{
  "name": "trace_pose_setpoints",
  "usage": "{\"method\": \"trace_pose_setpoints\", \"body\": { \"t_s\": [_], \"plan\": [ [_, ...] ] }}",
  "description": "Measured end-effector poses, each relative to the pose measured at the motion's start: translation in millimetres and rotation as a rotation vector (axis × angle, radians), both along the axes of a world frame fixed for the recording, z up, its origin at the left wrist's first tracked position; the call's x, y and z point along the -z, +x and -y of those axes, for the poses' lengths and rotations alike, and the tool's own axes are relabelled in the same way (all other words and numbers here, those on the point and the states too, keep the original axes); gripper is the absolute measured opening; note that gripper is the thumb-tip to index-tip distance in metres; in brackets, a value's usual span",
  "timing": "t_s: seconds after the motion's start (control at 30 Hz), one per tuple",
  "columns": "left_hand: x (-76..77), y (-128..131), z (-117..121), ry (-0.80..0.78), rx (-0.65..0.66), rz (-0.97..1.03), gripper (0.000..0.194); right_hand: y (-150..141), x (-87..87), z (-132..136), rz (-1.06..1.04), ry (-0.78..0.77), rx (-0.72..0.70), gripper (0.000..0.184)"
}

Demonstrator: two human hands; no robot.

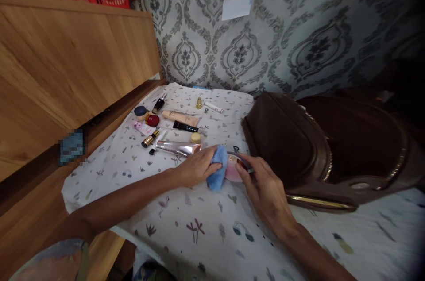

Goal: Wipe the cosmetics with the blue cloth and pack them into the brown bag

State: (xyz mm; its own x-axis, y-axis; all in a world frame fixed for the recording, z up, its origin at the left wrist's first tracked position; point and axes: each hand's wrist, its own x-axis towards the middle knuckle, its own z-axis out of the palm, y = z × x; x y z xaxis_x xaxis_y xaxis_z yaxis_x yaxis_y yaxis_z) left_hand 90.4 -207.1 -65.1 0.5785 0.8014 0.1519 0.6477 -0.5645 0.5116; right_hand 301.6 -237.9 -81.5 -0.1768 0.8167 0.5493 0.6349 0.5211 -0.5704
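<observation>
- White surface printed with small plants, under the things
- Dark brown leather bag with gold zips, on the right of the surface
- The person's right hand grips a rounded pink container near the bag
- The left hand holds a fluffy blue cloth against the container
- Shiny pinkish metallic tube, just beyond the left hand

The bag blocks low reach, with the wall behind it. Left of the bag, 1 bare strip of desk reaches the white tube; farther left, cosmetics, then the cabinet, obstruct. Front left of the bag, the 2 hands leave open desk between their forearms.
</observation>
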Motion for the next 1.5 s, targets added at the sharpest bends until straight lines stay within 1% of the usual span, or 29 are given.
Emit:
{"method": "trace_pose_setpoints", "body": {
  "t_s": [0.13,0.23,0.3,0.4,0.5,0.57,0.63,0.7,0.77,0.87,0.97,1.03,1.1,1.2,1.33,1.4,1.5],
  "plan": [
    [3.1,-9,0,0.056,0.025,0.107,0.048,-6,-0.6,5,-0.052,-0.144,0.005,0.041],
    [6.1,-12,2,0.118,0.037,0.165,0.050,-8,-2.7,7,-0.022,-0.193,-0.024,0.042],
    [6.8,-13,3,0.152,0.059,0.165,0.049,-7,-3.8,7,0.017,-0.165,-0.034,0.042],
    [6.8,-13,6,0.201,0.093,0.119,0.049,-7,-5.9,7,0.117,-0.042,-0.064,0.043],
    [7.6,-13,7,0.252,0.110,0.074,0.051,-7,-11.8,7,0.229,0.067,-0.100,0.035],
    [8.5,-13,7,0.271,0.113,0.046,0.052,-7,-17.7,6,0.278,0.098,-0.094,0.030],
    [9.0,-13,7,0.267,0.106,0.026,0.053,-6,-23.0,5,0.288,0.093,-0.095,0.026],
    [9.0,-13,6,0.239,0.095,0.019,0.054,-5,-25.5,5,0.251,0.076,-0.104,0.025],
    [8.6,-14,5,0.188,0.087,0.015,0.053,-3,-23.9,6,0.177,0.059,-0.094,0.026],
    [8.8,-14,4,0.123,0.088,0.010,0.052,0,-14.5,9,0.037,-0.010,-0.035,0.030],
    [10.9,-13,2,0.111,0.077,0.030,0.051,-2,-2.3,12,-0.134,-0.136,0.027,0.038],
    [12.5,-14,0,0.111,0.057,0.061,0.052,-5,4.3,13,-0.233,-0.196,0.036,0.041],
    [13.0,-15,-1,0.104,0.046,0.089,0.052,-8,7.8,13,-0.291,-0.227,0.007,0.041],
    [11.3,-16,0,0.110,0.061,0.110,0.051,-10,7.1,12,-0.290,-0.240,-0.026,0.041],
    [7.1,-16,5,0.149,0.108,0.093,0.050,-7,-1.0,12,-0.152,-0.233,-0.017,0.048],
    [6.1,-15,7,0.170,0.125,0.082,0.051,-6,-5.4,13,-0.103,-0.233,-0.052,0.044],
    [6.6,-14,8,0.175,0.132,0.085,0.051,-7,-9.3,14,-0.144,-0.251,-0.095,0.035]
  ]
}}
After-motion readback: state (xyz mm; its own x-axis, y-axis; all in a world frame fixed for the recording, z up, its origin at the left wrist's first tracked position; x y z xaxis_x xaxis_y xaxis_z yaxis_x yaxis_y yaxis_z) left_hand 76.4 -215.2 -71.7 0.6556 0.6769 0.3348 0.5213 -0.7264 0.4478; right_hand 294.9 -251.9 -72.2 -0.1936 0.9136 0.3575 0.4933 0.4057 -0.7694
